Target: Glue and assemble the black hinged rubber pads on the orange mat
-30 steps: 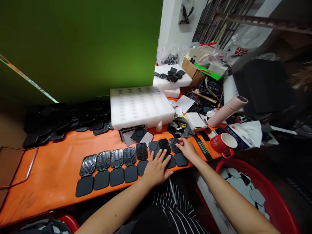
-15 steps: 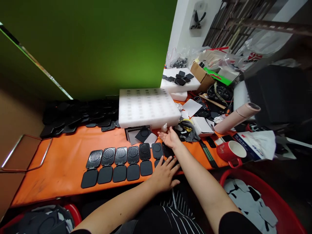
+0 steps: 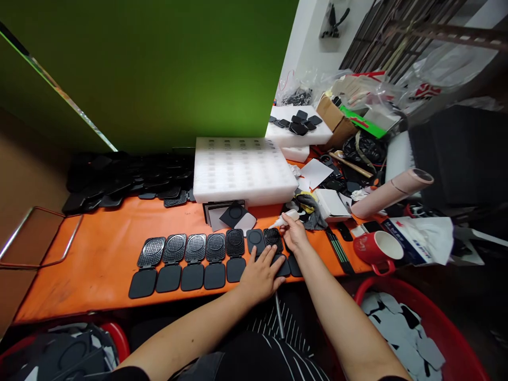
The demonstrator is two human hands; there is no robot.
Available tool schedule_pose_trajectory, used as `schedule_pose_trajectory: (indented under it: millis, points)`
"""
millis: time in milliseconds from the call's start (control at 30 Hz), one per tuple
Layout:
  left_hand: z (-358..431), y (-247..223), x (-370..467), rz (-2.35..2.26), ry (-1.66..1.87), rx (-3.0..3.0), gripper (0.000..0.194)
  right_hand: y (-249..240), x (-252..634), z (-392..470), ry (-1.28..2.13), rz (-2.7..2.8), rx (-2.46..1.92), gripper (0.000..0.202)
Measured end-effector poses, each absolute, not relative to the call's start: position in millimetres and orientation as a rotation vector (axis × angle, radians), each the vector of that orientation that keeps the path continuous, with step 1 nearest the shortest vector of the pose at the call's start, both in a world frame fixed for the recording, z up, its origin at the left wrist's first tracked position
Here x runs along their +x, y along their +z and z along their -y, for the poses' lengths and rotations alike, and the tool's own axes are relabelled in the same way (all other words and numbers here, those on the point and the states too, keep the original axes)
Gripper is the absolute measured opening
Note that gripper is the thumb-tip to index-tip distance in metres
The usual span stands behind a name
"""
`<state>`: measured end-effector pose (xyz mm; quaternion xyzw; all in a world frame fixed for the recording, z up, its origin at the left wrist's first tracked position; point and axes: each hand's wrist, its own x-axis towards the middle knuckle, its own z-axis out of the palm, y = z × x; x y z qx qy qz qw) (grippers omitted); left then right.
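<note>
Half a second ago the right hand (image 3: pixel 294 236) was open and reaching toward the small white bottle (image 3: pixel 286 218) by the foam block; now it has picked the bottle up and pulled it back over the row of black pads (image 3: pixel 214 258). The left hand (image 3: pixel 260 272) has stayed put.

Closest to the person, that left hand lies flat with fingers spread, pressing on the pads at the right end of the row. Its grip is loose; it holds nothing, it only pushes down. Just past it, the right hand's grip is closed around the bottle, with the tip pointing left at the mesh pad (image 3: pixel 273 238) beside it.

To do this well, it seems best to keep the left hand steady so the pad does not slide, tip the bottle slowly, and squeeze only a little, so the drop lands on the pad and not on the orange counter (image 3: pixel 99 254).

Farther back sits the white foam block (image 3: pixel 242 172). Off to the right stands a red mug (image 3: pixel 375 247).
</note>
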<state>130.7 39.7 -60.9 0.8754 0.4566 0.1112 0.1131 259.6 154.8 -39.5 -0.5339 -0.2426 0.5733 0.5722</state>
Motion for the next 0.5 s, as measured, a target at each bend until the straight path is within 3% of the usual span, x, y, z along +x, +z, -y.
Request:
schedule_pose_trajectory:
  millis: [500]
  points:
    - [-39, -61, 128, -1.357, 0.335, 2.622, 0.053, -68, 252, -167, 0.983, 1.142, -1.53, 0.037]
